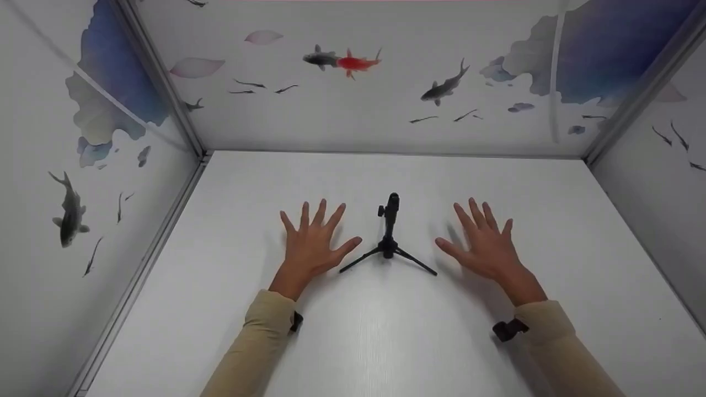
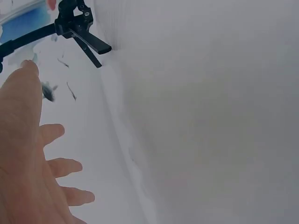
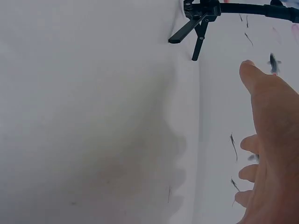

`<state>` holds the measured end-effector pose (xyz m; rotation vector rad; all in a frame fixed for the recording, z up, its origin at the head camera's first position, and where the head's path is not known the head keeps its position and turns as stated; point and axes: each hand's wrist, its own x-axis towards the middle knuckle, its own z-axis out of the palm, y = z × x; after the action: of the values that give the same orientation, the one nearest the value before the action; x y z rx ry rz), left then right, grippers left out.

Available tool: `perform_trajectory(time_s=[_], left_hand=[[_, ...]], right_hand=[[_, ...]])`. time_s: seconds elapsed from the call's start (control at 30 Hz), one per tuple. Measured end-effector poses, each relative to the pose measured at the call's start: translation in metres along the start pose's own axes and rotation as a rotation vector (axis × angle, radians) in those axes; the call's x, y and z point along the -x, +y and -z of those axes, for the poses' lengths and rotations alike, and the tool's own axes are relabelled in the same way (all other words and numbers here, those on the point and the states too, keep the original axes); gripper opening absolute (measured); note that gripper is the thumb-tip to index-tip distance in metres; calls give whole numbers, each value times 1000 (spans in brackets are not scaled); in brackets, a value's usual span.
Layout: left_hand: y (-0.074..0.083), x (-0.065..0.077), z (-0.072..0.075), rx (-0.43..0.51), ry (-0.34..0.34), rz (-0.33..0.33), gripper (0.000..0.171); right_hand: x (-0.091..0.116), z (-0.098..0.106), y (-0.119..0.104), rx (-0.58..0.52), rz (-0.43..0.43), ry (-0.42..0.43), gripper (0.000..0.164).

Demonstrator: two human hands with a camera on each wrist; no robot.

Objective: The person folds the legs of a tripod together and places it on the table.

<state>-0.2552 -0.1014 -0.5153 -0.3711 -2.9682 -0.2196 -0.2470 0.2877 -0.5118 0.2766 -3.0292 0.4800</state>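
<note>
A small black tripod (image 1: pixel 389 237) stands upright on the white table between the two hands, its legs spread and a knob on the left of its upper part. To its left is my left hand (image 1: pixel 313 242), fingers straight and fanned, thumb pointing toward a tripod leg without gripping it. On the other side my right hand (image 1: pixel 485 248) spreads its fingers too and holds nothing. Both wrist views show the tripod legs (image 2: pixel 91 39) beyond the thumb; in the right wrist view the tripod (image 3: pixel 205 9) is cut off by the top edge.
The white tabletop (image 1: pixel 364 331) is enclosed by a back wall (image 1: pixel 353 121) and side walls printed with fish and blue shapes. Grey metal rails (image 1: pixel 160 71) run along the corners. A black wrist device (image 1: pixel 508 330) sits at the right cuff.
</note>
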Motion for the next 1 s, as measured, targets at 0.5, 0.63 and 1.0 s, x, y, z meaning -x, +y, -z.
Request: perform_trajectory(time_s=[0.5, 0.63, 1.0], left_hand=[[18, 8, -3, 347, 142, -85, 65], [20, 11, -1, 400, 136, -77, 60], [34, 11, 5, 477, 142, -101, 53]], right_hand=[[3, -2, -15, -98, 54, 138, 76], [3, -1, -20, -119, 86, 193, 69], [0, -2, -35, -150, 195, 345, 55]])
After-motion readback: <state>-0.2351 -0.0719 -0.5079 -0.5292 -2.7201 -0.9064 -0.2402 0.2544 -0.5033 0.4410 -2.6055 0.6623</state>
